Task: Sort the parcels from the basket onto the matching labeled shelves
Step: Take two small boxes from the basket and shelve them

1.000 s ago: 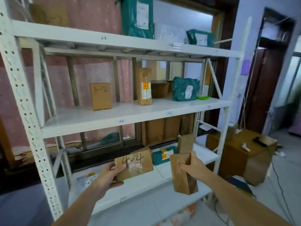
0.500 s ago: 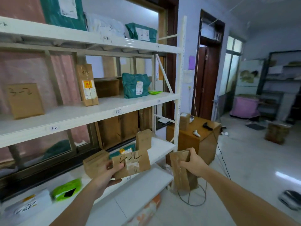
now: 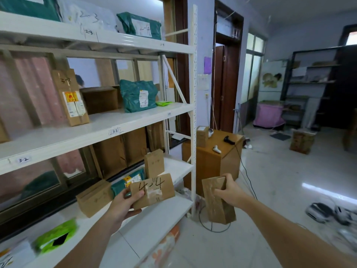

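My left hand (image 3: 124, 205) grips a small brown box marked 4-4 (image 3: 154, 191), held in front of the right end of the lower shelf (image 3: 177, 168). My right hand (image 3: 230, 192) holds a taller brown box (image 3: 219, 204) by its upper edge, out past the right post of the white rack (image 3: 193, 105). An upright brown box (image 3: 154, 163) stands on that lower shelf just behind the 4-4 box. Shelf edges carry handwritten labels such as the 3-3 label (image 3: 115, 131) and the 3-2 label (image 3: 23, 159).
Teal bags (image 3: 138, 95), brown boxes (image 3: 71, 97) and a green pouch (image 3: 56, 235) sit on the shelves. A wire ring stand (image 3: 214, 227) lies on the floor under my right hand. A wooden cabinet (image 3: 212, 159) stands right of the rack, beyond it open tiled floor.
My view has swung to the right along the rack, bringing its right end and the room into sight. Both hands still hold their boxes, the right box now past the rack's post.
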{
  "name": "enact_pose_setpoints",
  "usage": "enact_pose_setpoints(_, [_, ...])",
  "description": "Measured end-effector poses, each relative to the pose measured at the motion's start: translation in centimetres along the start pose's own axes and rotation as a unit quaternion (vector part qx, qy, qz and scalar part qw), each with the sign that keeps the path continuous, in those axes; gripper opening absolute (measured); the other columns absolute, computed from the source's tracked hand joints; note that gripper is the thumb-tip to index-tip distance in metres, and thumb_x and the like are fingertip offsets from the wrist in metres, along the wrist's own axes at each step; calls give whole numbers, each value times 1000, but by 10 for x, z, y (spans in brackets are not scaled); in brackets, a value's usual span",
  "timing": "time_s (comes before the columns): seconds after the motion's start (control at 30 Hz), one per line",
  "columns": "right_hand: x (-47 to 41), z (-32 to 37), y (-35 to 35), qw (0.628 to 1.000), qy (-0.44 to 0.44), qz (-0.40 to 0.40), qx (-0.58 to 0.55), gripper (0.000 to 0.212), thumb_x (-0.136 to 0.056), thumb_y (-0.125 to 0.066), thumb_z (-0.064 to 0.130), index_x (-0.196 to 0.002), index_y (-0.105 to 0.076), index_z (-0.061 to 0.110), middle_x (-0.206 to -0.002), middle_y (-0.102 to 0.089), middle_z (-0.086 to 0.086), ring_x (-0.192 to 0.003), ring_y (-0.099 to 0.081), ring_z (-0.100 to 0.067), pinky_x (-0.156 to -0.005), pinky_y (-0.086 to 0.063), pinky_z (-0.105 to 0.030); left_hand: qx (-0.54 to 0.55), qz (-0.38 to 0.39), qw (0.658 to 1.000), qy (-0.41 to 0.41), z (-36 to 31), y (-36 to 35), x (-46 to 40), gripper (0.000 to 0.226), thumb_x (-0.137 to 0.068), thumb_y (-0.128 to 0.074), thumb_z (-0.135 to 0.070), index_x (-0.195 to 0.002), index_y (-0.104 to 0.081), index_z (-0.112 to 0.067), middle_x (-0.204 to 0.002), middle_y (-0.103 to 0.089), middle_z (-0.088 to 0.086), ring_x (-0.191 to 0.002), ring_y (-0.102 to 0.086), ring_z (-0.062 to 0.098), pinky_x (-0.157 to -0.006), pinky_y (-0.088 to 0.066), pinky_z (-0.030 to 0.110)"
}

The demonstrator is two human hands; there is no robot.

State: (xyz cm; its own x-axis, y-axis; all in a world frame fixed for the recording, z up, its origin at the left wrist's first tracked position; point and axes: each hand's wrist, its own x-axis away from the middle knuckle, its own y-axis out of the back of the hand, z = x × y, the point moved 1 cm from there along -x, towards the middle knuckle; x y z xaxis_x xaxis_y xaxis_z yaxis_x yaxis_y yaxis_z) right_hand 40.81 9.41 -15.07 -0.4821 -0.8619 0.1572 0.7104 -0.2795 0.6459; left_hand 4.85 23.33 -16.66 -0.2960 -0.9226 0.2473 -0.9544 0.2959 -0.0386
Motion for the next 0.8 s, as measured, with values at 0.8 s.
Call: enact_pose_setpoints(0.8, [-104,7,-68,999,-45,-10,17,69,-88,-72,47,-139,-28,33,-124,-56,5,-110,-62,-18,-93,-58,-39,-37,45,997,48,14,10,-125,54,-85,-81,-23,-128,-51,-29,-120,-67,8,-106,-69,28,-79,-64,42])
